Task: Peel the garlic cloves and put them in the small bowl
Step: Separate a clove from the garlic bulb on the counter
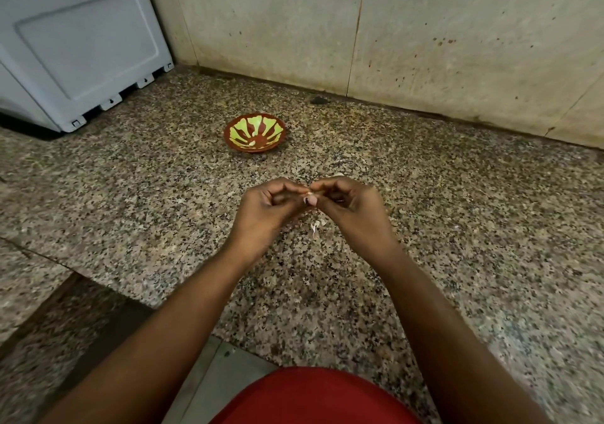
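Head view: looking down over a speckled granite desk (425, 227), both bare forearms reaching forward from a red garment (313, 397) at the bottom edge.
Left hand (261, 211): raised over the desk, fingers curled in, tips pinching at the garlic clove (310, 198) where the two hands meet.
Right hand (353, 209): same height, fingers bent round the clove from the other side, thumb tucked in close.
Grip: both hands are grasping the one clove between fingertips; neither is released.
Garlic clove: held in the air between the hands, mostly hidden, only a pale pinkish tip and a bit of white skin showing.
Peel scraps (316, 227): pale papery bits lying on the desk right below the hands.
Small bowl (254, 133): red-brown with yellow-green petal pattern, sitting on the desk beyond the hands, well apart from them; one small pale piece lies inside near the front wall.
Wall (425, 41): beige, spotted, rising behind the bowl.
Grey appliance (78, 44): plastic-panelled, standing at the far left corner.
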